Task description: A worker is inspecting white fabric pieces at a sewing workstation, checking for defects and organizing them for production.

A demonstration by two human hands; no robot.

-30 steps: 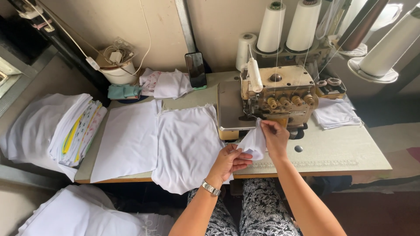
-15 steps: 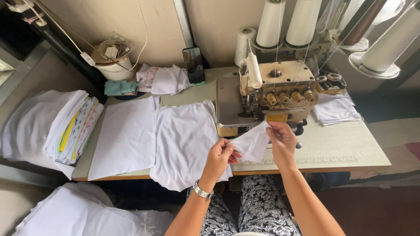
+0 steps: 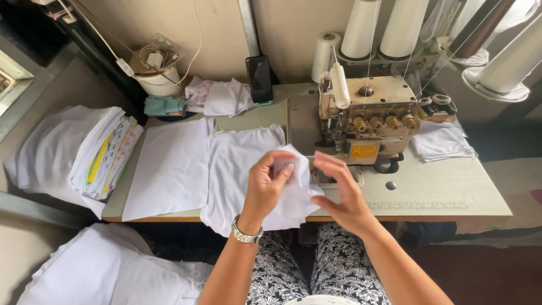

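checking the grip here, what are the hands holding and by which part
A small white fabric piece: the left hand pinches its upper edge, the right hand is at its right side; whether it grips cannot be told.
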